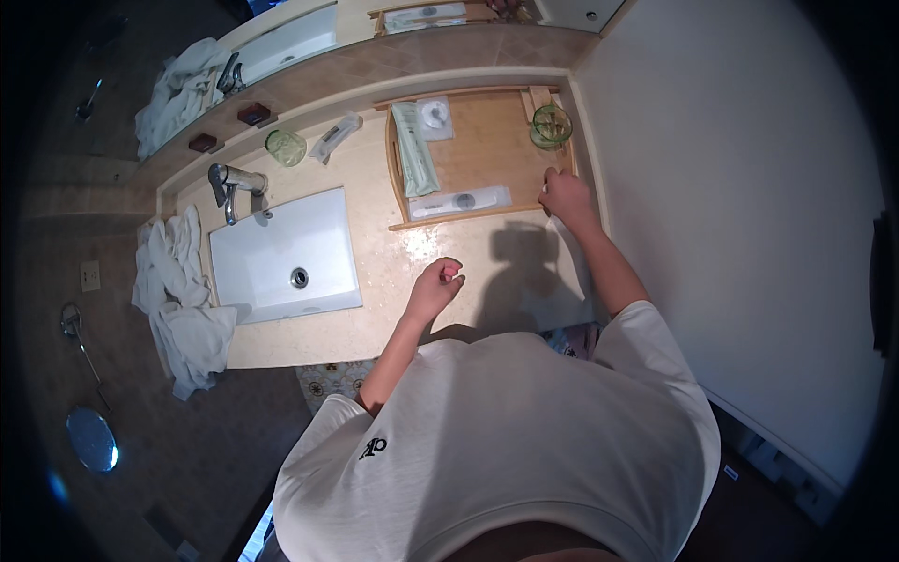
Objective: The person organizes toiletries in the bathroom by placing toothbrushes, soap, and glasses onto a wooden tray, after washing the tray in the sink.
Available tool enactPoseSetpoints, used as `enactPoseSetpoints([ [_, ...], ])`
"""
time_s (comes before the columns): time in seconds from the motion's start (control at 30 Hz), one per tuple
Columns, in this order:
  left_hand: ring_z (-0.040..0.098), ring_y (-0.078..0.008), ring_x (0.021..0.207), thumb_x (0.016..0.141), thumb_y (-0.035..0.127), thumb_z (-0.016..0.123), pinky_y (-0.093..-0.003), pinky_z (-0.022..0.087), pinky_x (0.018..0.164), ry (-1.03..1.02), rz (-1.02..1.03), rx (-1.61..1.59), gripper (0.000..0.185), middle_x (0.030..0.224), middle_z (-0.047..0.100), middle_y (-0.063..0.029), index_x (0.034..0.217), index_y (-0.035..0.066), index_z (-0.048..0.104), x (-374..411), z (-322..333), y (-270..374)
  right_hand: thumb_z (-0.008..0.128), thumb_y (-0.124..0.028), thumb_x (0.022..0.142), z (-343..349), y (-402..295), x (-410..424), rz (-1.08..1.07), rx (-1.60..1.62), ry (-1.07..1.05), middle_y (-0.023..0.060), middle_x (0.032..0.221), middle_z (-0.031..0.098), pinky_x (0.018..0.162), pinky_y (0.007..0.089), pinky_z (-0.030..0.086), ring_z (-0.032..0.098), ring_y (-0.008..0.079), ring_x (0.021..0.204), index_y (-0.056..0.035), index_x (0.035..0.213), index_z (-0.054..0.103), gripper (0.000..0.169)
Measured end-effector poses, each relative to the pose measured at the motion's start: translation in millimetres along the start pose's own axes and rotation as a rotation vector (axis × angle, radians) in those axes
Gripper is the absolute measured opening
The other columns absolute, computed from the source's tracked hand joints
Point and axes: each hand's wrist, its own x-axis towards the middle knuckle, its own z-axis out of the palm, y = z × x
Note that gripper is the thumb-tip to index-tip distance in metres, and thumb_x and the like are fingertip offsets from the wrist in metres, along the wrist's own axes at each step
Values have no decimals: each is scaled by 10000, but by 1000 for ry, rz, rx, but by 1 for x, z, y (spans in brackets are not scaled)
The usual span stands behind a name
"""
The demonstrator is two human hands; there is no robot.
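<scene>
My left hand (434,286) hovers over the stone countertop (383,281) right of the sink, fingers curled; a small pink spot shows between them, and I cannot tell whether it is an object. My right hand (566,197) is at the lower right corner of a wooden tray (484,161), fingertips bent down and partly hidden, with a bit of something white at them. On the tray lie a long pale green packet (416,151), a clear wrapper with a round white item (435,116) and a long white packet (460,202). A green glass tumbler (551,128) stands at the tray's upper right.
The white sink (284,260) with a chrome faucet (235,186) is at left, white towels (184,295) heaped beside it. Behind are another green glass (286,147) and a wrapped item (336,139). A mirror runs along the back; a pale wall (723,183) bounds the right side.
</scene>
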Motion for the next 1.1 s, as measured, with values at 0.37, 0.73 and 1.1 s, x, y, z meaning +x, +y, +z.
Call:
enactPoseSetpoints([
  [0.37, 600, -91, 836, 901, 162, 730, -256, 519, 786, -40, -19, -14, 252, 946, 631, -4, 1117, 59, 651, 8, 0, -1, 577, -97, 828, 21, -17, 5, -139, 203, 80, 223, 1142, 573, 857, 511, 538, 620, 416, 1033, -47, 1090, 589, 267],
  [0.73, 594, -76, 831, 905, 130, 716, -246, 514, 778, -39, -25, -39, 231, 920, 635, 4, 1114, 59, 650, 16, -5, -9, 612, -125, 847, 15, -31, 0, -283, 629, 6, 180, 1074, 590, 839, 485, 507, 593, 367, 1006, -59, 1074, 594, 237],
  [1.1, 630, -144, 841, 888, 65, 673, -284, 521, 794, 10, 50, -64, 198, 904, 662, -58, 1080, 30, 640, 12, -7, -19, 672, -177, 812, -146, -74, 138, -598, 96, 126, 137, 1099, 643, 861, 452, 529, 645, 347, 1008, -97, 1118, 633, 319],
])
